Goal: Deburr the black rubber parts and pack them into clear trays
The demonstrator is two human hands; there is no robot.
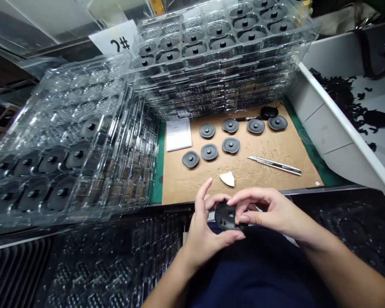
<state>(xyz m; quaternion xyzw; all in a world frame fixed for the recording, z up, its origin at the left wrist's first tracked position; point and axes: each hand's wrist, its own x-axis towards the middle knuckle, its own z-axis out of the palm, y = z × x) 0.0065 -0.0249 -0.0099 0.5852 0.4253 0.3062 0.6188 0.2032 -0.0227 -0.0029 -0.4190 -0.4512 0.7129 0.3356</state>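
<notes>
A black rounded disc-like part (226, 215) is held up in front of my body, near the front edge of the work surface. My left hand (208, 226) grips it by the rim from the left, thumb below and fingers behind. The fingers of my right hand (259, 207) pinch at the part's right side; whether a small piece sits between them is hidden. Just beyond my hands lies a small white wedge-shaped piece (227, 179). Several similar dark grey discs (231, 145), each with a central stub, rest on the cardboard (176, 184).
Stacked clear plastic trays (211, 72) with dark discs stand at the back, and more trays (115, 128) at the left. A utility knife (276, 165) and a paper slip (179, 134) lie on the cardboard. At right, a white bin (346, 124) holds small black pieces.
</notes>
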